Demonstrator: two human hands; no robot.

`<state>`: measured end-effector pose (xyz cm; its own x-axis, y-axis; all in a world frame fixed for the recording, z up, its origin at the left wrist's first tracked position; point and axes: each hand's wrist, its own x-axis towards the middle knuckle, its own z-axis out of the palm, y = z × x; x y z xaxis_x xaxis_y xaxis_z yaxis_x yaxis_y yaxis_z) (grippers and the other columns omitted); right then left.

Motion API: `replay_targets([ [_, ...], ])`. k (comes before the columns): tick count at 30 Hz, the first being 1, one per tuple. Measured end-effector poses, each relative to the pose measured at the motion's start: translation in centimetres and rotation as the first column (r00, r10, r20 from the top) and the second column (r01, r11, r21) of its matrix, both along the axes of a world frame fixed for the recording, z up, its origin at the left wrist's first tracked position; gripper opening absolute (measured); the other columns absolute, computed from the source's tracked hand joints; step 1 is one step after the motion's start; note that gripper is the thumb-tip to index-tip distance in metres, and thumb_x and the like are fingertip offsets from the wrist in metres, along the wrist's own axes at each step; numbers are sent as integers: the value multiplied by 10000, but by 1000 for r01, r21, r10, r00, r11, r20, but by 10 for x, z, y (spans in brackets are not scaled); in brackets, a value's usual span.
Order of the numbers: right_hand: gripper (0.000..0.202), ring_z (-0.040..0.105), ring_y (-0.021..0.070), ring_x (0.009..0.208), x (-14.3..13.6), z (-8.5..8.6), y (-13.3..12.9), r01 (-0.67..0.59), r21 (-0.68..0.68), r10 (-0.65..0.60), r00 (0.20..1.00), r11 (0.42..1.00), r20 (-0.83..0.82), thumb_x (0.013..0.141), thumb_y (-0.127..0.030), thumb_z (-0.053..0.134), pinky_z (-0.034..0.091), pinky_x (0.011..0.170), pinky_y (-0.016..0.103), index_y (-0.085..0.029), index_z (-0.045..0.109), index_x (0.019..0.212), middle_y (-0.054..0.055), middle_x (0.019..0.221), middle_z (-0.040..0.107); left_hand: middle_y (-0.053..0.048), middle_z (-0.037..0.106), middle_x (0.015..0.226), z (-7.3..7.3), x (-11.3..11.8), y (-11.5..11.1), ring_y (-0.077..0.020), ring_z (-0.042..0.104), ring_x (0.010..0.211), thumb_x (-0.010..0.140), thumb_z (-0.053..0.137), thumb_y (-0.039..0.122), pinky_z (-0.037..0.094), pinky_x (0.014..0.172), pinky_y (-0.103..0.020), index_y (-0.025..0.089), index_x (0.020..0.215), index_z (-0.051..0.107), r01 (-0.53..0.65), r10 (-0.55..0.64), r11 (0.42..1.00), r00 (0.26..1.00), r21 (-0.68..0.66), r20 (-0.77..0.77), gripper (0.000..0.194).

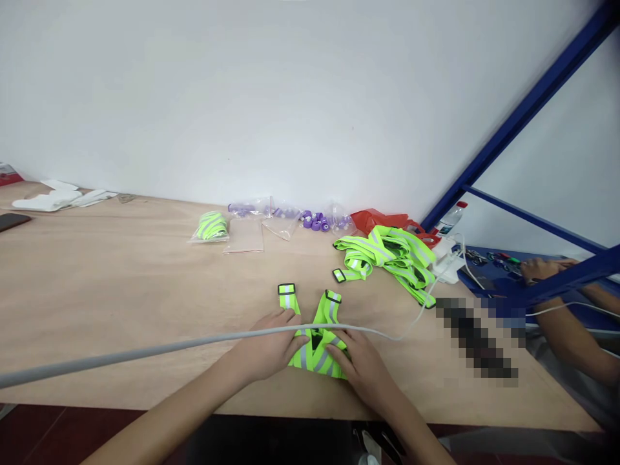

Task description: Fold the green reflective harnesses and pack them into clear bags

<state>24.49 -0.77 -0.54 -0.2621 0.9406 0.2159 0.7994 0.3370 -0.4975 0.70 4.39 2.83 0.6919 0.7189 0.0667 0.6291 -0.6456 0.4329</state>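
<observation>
A neon-yellow reflective strap (312, 363) with silver stripes lies folded on the wooden table near its front edge. Its two ends, each with a black buckle, point away from me. My left hand (271, 345) grips the strap's left side, thumb laid over the fabric and fingers bent along its edge. On the right side, my right hand (362, 365) holds the folded part between thumb and fingers. A dark gap shows between the folds. The undersides of both hands are hidden.
A white cable (194, 347) crosses in front of my hands. More reflective straps (387, 252) are heaped at right by a red bag (378, 219). Behind are a bagged strap (212, 227), clear bags and purple rolls (314, 221). Another person's arms (562, 323) show beyond the blue frame (518, 123).
</observation>
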Motion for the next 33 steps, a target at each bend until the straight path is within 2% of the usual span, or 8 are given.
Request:
replay_targets([
  [6, 299, 600, 308, 1255, 2, -8, 7, 20, 49, -24, 997, 999, 77, 1001, -347, 512, 524, 1014, 480, -200, 698, 1182, 147, 1426, 588, -160, 605, 1250, -15, 5, 2, -339, 577, 1136, 1027, 472, 373, 516, 922, -509, 156, 1074, 628, -108, 116, 986, 991, 126, -61, 272],
  [11, 437, 585, 295, 1302, 5, -7, 8, -19, -8, 19, 1000, 1000, 21, 1006, -351, 504, 511, 1052, 491, -210, 558, 1416, 138, 1402, 626, -168, 599, 1329, -25, 6, 2, -360, 541, 1252, 1019, 475, 377, 488, 1000, -556, 177, 1091, 631, -136, 136, 982, 991, 133, 11, 264],
  [16, 530, 570, 283, 1330, 5, 2, 13, -94, -70, 98, 994, 993, 55, 1030, -324, 457, 499, 1080, 498, -231, 406, 1549, 127, 1459, 589, -117, 664, 1277, -23, 4, 7, -314, 444, 1418, 1049, 412, 388, 404, 1137, -529, 197, 1081, 615, -43, 41, 999, 996, 23, 78, 281],
  [19, 534, 541, 260, 1366, 5, 2, 16, -162, -76, 169, 982, 984, 88, 1049, -279, 406, 470, 1121, 486, -253, 348, 1579, 110, 1518, 534, -117, 565, 1436, -22, -2, 9, -274, 405, 1458, 1066, 365, 419, 410, 1153, -464, 197, 1148, 605, 13, -3, 998, 990, -66, 144, 337],
  [22, 564, 445, 267, 1446, 4, -5, 18, -134, -26, 136, 983, 991, 124, 1050, -307, 413, 448, 1144, 485, -241, 300, 1598, 116, 1588, 438, -142, 408, 1561, -23, -6, 9, -297, 469, 1408, 1066, 351, 425, 493, 1065, -457, 211, 1251, 571, 3, 13, 995, 987, -100, 161, 358],
  [26, 587, 287, 280, 1527, 1, -13, 17, -105, 36, 99, 986, 994, 136, 1041, -319, 431, 376, 1194, 511, -216, 290, 1601, 125, 1647, 327, -165, 329, 1603, -27, -5, 7, -309, 565, 1308, 1059, 373, 408, 536, 1002, -464, 209, 1337, 520, -35, 49, 997, 982, -74, 183, 372],
  [31, 618, 441, 273, 1445, 1, -4, 15, -129, -67, 130, 991, 989, 12, 1025, -302, 462, 429, 1147, 498, -245, 258, 1606, 129, 1580, 446, -165, 448, 1548, -30, -5, 10, -308, 391, 1464, 1051, 403, 432, 360, 1180, -534, 184, 1372, 502, 7, -3, 1000, 991, -31, 134, 417],
  [33, 700, 505, 299, 1392, 2, 1, 16, -161, -102, 160, 987, 982, -18, 979, -362, 567, 462, 1107, 502, -253, 265, 1601, 142, 1559, 472, -174, 444, 1555, -31, -7, 11, -322, 345, 1489, 1016, 483, 488, 325, 1197, -557, 182, 1451, 433, 26, -22, 999, 991, -30, 130, 534],
])
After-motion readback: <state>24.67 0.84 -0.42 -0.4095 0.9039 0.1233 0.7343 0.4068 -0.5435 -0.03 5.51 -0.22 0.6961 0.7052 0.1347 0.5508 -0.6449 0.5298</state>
